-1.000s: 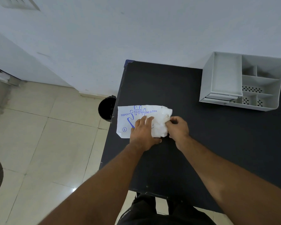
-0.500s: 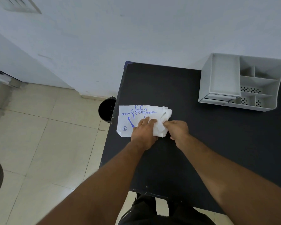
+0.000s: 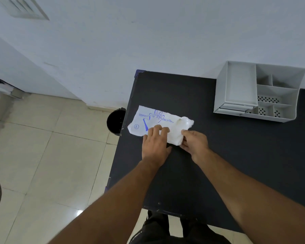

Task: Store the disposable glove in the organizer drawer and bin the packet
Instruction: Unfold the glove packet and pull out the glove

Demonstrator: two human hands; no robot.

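Now the left hand (image 3: 155, 145) lies flat, fingers apart, on the packet (image 3: 153, 120). Right hand (image 3: 195, 143) pinches its crumpled end on the worktop (image 3: 218, 155).

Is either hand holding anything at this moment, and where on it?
The left hand presses its fingers flat on the glove packet near its middle. The right hand pinches the crumpled white end at the packet's right; nothing is lifted off the table.

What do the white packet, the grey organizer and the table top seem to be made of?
Packet: probably thin paper, matte, since it creases and has a ragged top edge; coated film is possible.
Organizer: likely moulded plastic, smooth pale grey, with thin even walls and punched holes in the small trays.
Table top: matte black, perhaps laminate or painted board; worn pale spots show along its edges.
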